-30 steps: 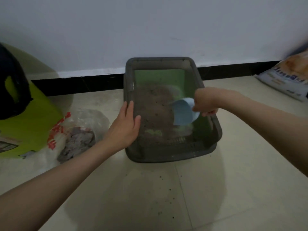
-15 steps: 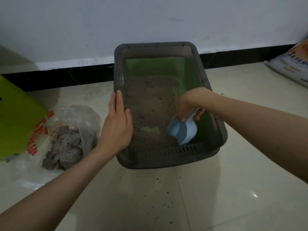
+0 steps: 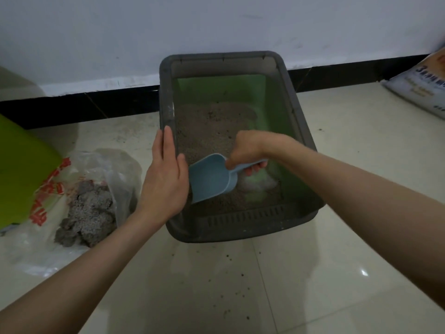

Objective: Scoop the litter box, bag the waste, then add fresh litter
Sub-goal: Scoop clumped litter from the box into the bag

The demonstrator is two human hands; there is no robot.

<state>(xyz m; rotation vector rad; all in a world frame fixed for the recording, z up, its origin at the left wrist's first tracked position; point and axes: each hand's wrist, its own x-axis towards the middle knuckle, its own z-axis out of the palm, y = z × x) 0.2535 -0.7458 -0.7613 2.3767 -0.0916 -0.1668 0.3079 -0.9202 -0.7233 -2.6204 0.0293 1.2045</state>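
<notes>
A dark grey litter box (image 3: 301, 131) with a green inner floor stands against the wall, holding grey-brown litter (image 3: 212, 126). My right hand (image 3: 248, 150) grips the handle of a light blue scoop (image 3: 209, 180), whose mouth is low in the litter at the box's near left corner. My left hand (image 3: 166, 177) rests flat with straight fingers on the box's left rim. A clear plastic bag (image 3: 115, 169) with red print lies on the floor to the left, open, with grey clumped waste (image 3: 89, 213) inside.
A lime-green container (image 3: 21, 165) stands at the far left. A printed litter sack (image 3: 419, 88) leans by the wall at the far right. Loose litter grains dot the pale tiled floor (image 3: 240, 285) in front of the box.
The scoop has swung from the box's right side across to the near left corner, lowering into the litter. My left hand stayed on the left rim. The view moved closer.
</notes>
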